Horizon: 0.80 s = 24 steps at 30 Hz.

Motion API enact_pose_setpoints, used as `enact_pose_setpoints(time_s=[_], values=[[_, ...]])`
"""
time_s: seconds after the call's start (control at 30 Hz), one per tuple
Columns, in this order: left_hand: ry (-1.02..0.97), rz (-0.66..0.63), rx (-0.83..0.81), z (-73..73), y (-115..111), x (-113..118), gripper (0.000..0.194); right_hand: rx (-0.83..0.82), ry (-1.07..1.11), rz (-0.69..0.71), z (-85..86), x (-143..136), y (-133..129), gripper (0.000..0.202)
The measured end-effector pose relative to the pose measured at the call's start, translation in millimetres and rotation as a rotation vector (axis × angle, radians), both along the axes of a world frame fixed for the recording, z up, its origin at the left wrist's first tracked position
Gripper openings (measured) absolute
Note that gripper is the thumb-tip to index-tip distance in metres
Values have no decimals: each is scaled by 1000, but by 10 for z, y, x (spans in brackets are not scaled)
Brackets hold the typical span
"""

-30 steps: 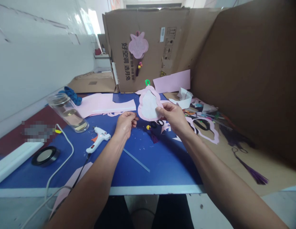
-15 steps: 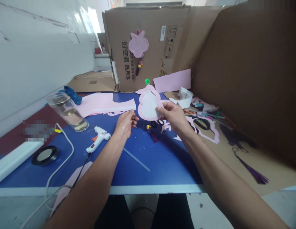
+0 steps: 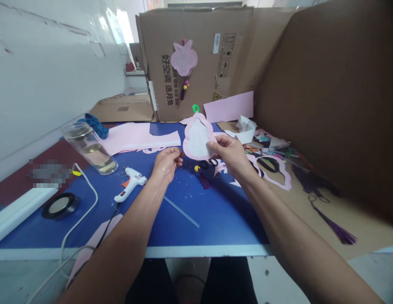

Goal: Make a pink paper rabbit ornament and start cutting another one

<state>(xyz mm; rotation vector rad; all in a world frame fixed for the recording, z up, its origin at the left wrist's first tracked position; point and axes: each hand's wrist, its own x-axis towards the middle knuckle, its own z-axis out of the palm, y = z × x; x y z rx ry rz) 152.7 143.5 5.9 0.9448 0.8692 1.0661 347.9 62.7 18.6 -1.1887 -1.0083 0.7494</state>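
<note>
My right hand [image 3: 230, 153] pinches a pink paper ornament [image 3: 199, 141] between thumb and fingers, holding it upright above the table. The ornament has a scalloped outline, a white inner panel and a green loop [image 3: 195, 109] on top. Below it hangs a dark purple tassel [image 3: 204, 180] with a yellow bead [image 3: 197, 168]. Just left of the ornament, apart from it, is my left hand [image 3: 167, 164]. Its fingers are curled, with the thumb against the index finger; whether anything small is between them does not show.
A white glue gun [image 3: 132, 185] and a clear glue stick [image 3: 181, 211] lie by my left forearm. Farther left stand a glass cup [image 3: 96, 152] and a black tape roll [image 3: 61, 206]. Paper scraps [image 3: 280, 173] and another tassel [image 3: 339, 228] lie right. Cardboard [image 3: 234, 63] walls the back.
My left thumb has shifted slightly and presses closer to the index finger. The right hand and the ornament have stayed nearly still.
</note>
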Motion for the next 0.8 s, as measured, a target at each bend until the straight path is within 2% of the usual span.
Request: enact_pose_setpoints(time_s=[0.37, 0.5, 0.73, 0.8], values=[[17, 0, -69, 55, -51, 21, 24, 1, 14, -11, 11, -24, -2, 29], [42, -26, -56, 41, -40, 14, 24, 0, 3, -16, 17, -31, -7, 29], [82, 8, -15, -9, 0, 3, 40, -24, -8, -15, 31, -37, -21, 29], [89, 27, 1, -29, 20, -3, 38, -35, -15, -17, 33, -38, -26, 29]])
